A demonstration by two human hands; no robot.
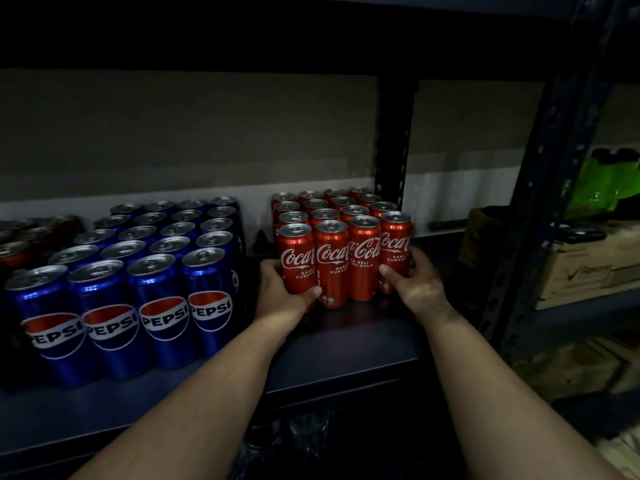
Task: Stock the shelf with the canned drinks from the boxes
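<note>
Two bare forearms reach in from the lower edge toward a dark metal shelf in a dim stockroom. At far left a few dark cans sit in shadow, their labels unreadable. Beside them stands a block of blue Pepsi cans, upright in rows of four and running back toward the wall.

A narrow gap apart from them, the left hand grips the leftmost front can of a block of red Coca-Cola cans, its fingers curled round the can's left side and the thumb across its lower front. The right hand mirrors it, thumb on the front of the rightmost can, fingers wrapped behind — the pair clamping the front row of four between them.

All the cans stand upright, long axes vertical, and the block lies directly ahead of both hands, each about equally near. Bare shelf shows in front of the red block, which sits further back than the Pepsi front row — any squaring-up looks to be a matter of sliding along that front-to-back line.

Further right, past the shelf's upright post, a cardboard box rests on a neighbouring rack below something bright green.
</note>
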